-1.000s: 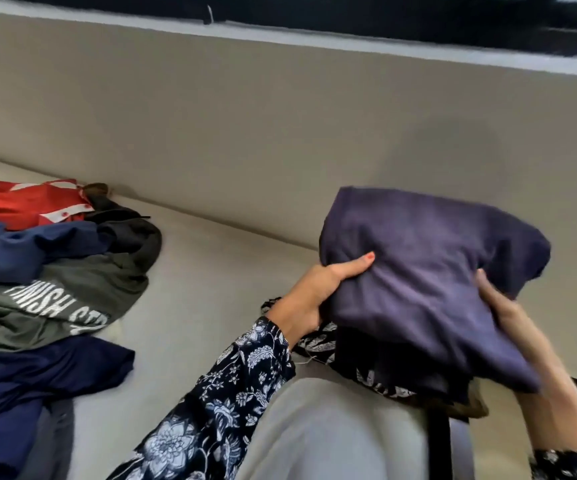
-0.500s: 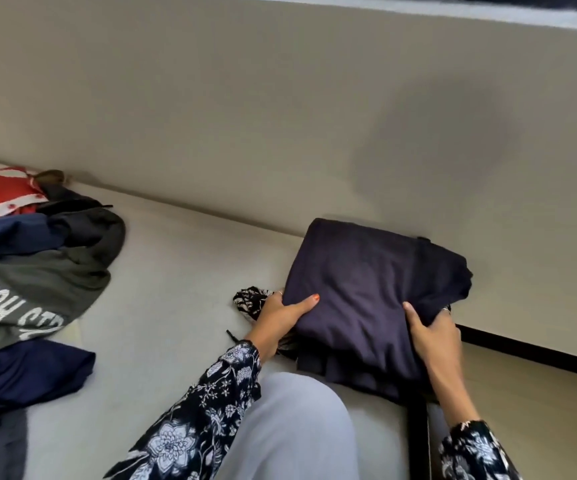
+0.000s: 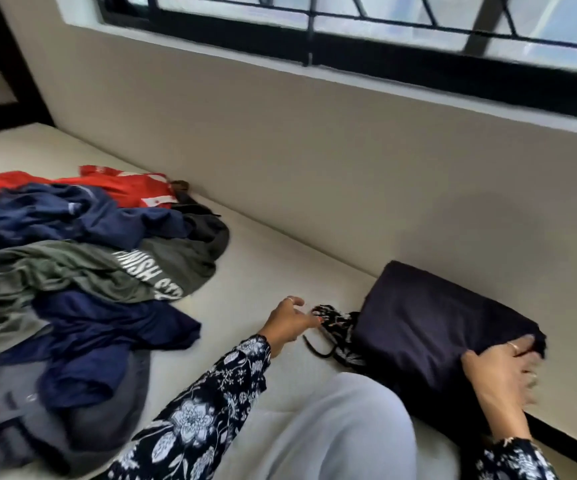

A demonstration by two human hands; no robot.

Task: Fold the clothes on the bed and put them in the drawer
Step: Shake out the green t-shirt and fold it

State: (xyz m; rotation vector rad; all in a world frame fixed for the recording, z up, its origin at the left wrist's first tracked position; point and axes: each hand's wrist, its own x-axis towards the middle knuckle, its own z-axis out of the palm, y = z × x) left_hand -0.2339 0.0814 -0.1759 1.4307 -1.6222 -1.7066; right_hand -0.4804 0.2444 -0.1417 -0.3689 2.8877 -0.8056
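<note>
The right hand [image 3: 501, 372] rests on the near corner of the folded dark purple garment [image 3: 429, 327], its fingers blurred, so its grip cannot be told. The left hand [image 3: 289, 322] hovers loosely spread, holding nothing, just left of a black-and-white patterned cloth [image 3: 335, 323] tucked under that garment. Further left on the bed [image 3: 263, 271] lies a pile of unfolded clothes [image 3: 72, 258].

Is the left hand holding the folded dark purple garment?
No. The left hand hovers with loose fingers beside the patterned cloth, off the folded dark purple garment, which only the right hand touches.
</note>
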